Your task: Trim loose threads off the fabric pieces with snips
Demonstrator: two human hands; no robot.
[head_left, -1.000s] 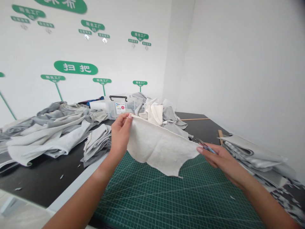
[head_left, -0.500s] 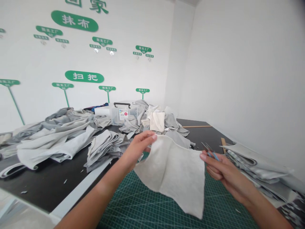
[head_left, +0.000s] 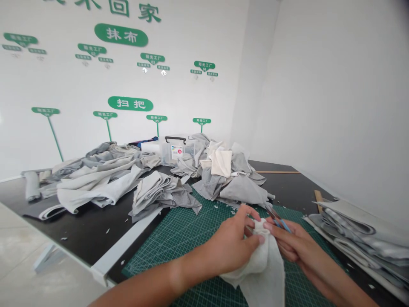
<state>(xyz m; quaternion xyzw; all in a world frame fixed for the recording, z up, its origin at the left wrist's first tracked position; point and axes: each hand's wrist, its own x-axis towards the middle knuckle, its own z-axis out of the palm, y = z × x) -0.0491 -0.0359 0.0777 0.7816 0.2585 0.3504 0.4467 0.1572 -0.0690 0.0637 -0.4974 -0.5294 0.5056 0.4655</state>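
A whitish piece of cloth (head_left: 268, 277) hangs bunched between my two hands above the green cutting mat (head_left: 179, 241). My left hand (head_left: 234, 243) pinches its top edge between thumb and fingers. Close beside it, my right hand (head_left: 292, 238) grips the cloth's upper corner. Small scissors with blue handles (head_left: 283, 224) are also in my right hand, their blades pointing up and to the left. The fingertips of both hands nearly touch.
Grey and white cloths (head_left: 96, 175) lie heaped at the left, with a folded stack (head_left: 156, 192) nearer the mat. Behind stands a clear plastic box (head_left: 169, 153) beside another cloth pile (head_left: 239, 170). Layered fabric (head_left: 354, 230) lies at the right edge, near a wooden strip (head_left: 318, 200).
My left hand has moved right and down towards my right hand. The cloth, spread between them before, is now gathered and folded. The view has shifted left.
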